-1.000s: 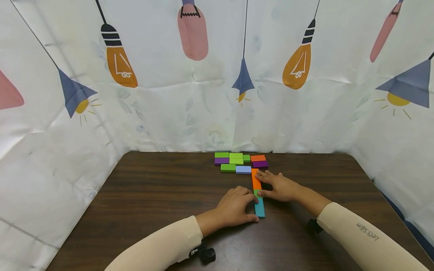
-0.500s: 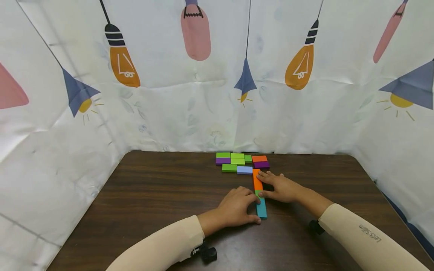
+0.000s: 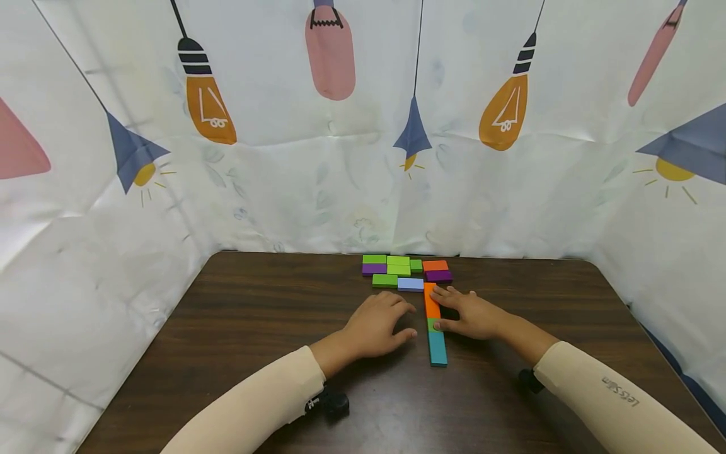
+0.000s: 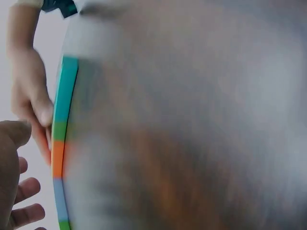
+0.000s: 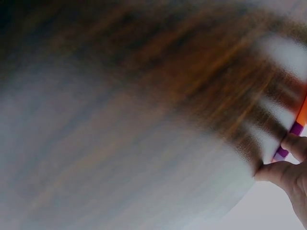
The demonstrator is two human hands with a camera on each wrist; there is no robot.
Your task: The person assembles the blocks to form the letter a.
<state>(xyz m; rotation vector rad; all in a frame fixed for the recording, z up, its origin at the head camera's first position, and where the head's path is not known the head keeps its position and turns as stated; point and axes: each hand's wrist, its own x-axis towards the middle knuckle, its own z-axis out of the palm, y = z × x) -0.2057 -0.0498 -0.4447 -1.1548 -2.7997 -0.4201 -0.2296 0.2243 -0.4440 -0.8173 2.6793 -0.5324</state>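
Note:
A column of flat blocks lies end to end on the table: an orange block (image 3: pixel 432 309), a small green block (image 3: pixel 432 324) and a teal block (image 3: pixel 437 350). My right hand (image 3: pixel 473 317) rests at the column's right side, one fingertip touching the orange block and the thumb on the green one. To the left, a short way from the column, my left hand (image 3: pixel 377 325) hovers with loosely bent fingers and nothing in them. In the left wrist view the teal block (image 4: pixel 65 91) runs upright, beside the right hand.
Touching the orange block's far end, a light blue block (image 3: pixel 411 285) and a green block (image 3: pixel 385 281) form a row. Behind are lime blocks (image 3: pixel 398 270), a violet block (image 3: pixel 374 269), a purple block (image 3: pixel 438 276) and a red-orange block (image 3: pixel 435 265). A patterned curtain (image 3: pixel 283 189) borders the dark table (image 3: pixel 255 315).
My left hand has let go of the teal block's left side and moved left and away from me. My right hand has stayed in place on the orange and green blocks.

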